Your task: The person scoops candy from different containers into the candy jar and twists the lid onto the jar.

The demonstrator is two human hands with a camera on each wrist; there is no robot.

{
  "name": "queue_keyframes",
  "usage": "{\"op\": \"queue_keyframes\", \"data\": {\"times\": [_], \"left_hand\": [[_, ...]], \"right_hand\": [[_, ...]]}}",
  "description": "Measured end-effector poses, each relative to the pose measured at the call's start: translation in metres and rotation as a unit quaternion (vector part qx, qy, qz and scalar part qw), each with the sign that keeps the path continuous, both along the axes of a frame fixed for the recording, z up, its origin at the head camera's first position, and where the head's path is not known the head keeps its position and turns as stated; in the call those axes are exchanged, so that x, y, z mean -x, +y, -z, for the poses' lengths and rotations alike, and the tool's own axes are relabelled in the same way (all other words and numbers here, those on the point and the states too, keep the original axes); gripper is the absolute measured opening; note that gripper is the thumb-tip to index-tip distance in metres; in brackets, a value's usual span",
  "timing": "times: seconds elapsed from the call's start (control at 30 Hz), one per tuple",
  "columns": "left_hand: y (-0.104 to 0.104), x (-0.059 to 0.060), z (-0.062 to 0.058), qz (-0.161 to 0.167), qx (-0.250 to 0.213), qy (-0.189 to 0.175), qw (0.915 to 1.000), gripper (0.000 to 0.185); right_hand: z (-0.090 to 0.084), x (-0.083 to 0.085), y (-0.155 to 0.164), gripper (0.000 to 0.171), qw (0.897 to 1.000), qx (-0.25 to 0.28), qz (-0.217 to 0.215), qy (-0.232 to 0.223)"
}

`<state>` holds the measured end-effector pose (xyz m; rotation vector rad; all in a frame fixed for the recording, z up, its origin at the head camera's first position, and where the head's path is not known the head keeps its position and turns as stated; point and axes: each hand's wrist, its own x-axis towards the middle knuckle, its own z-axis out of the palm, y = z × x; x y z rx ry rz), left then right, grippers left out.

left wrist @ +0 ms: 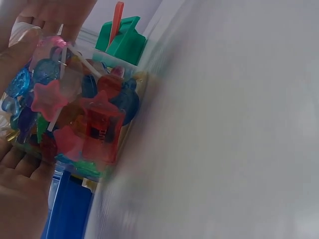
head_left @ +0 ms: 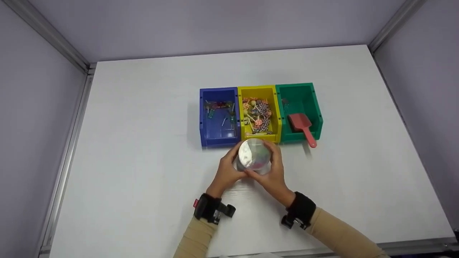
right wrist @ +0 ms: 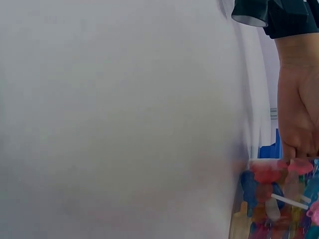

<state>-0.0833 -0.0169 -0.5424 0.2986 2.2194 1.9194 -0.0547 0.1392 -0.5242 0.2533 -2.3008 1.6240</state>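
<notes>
Both hands hold a clear round jar [left wrist: 70, 109] just in front of the bins. My left hand [head_left: 228, 169] grips its left side and my right hand [head_left: 274, 172] its right, fingers curved around the wall and thumbs meeting at the near side. From above, the shiny round top [head_left: 254, 154] reflects light. Through the wall in the left wrist view show translucent coloured pieces, among them a pink star [left wrist: 49, 99], a red block-shaped piece [left wrist: 101, 132] and white sticks. The right wrist view catches the jar's colourful side [right wrist: 279, 199] at its lower right corner.
Behind the jar stand three joined bins: a blue bin [head_left: 219, 140] with a few translucent pieces, a yellow bin [head_left: 261, 137] of swirled lollipops, and a green bin [head_left: 303, 92]. A pink scoop [head_left: 302, 123] leans in the green bin, handle over its front. White table [head_left: 143, 161] surrounds them.
</notes>
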Motion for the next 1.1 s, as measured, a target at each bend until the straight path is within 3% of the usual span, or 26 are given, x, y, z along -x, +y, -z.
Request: {"op": "queue_keyframes", "data": {"times": [0.2,0.3,0.37,0.5,0.6,0.7,0.77,0.83,1.1], "left_hand": [[0.001,0.000,0.000,-0.005,0.006,0.004,1.0000,0.093],[0.001,0.000,0.000,-0.003,0.008,0.005,0.9999,0.095],[0.000,0.000,0.001,-0.003,0.007,0.009,0.9999,0.096],[0.000,0.000,0.002,-0.001,0.005,0.016,0.9999,0.098],[0.000,-0.001,0.002,0.001,0.001,0.008,1.0000,0.100],[0.000,-0.002,0.001,0.002,-0.005,-0.005,1.0000,0.101],[0.000,-0.003,-0.001,0.004,-0.007,-0.011,0.9999,0.102],[0.000,-0.003,-0.004,0.005,-0.005,-0.020,0.9998,0.102],[-0.003,-0.006,-0.029,0.012,-0.001,-0.051,0.9986,0.100]], "right_hand": [[-0.011,-0.004,-0.006,0.093,0.997,-0.050,0.037,-0.035],[-0.025,0.000,0.000,0.097,0.991,-0.121,0.010,-0.060],[-0.038,0.004,0.005,0.102,0.980,-0.182,-0.019,-0.084],[-0.065,0.019,0.014,0.110,0.939,-0.313,-0.094,-0.108],[-0.084,0.032,0.018,0.109,0.888,-0.414,-0.183,-0.081],[-0.098,0.044,0.019,0.105,0.836,-0.476,-0.267,-0.058],[-0.104,0.050,0.017,0.104,0.813,-0.495,-0.301,-0.058],[-0.108,0.054,0.014,0.098,0.802,-0.501,-0.319,-0.068],[-0.115,0.064,0.005,0.084,0.782,-0.515,-0.349,-0.049]]}}
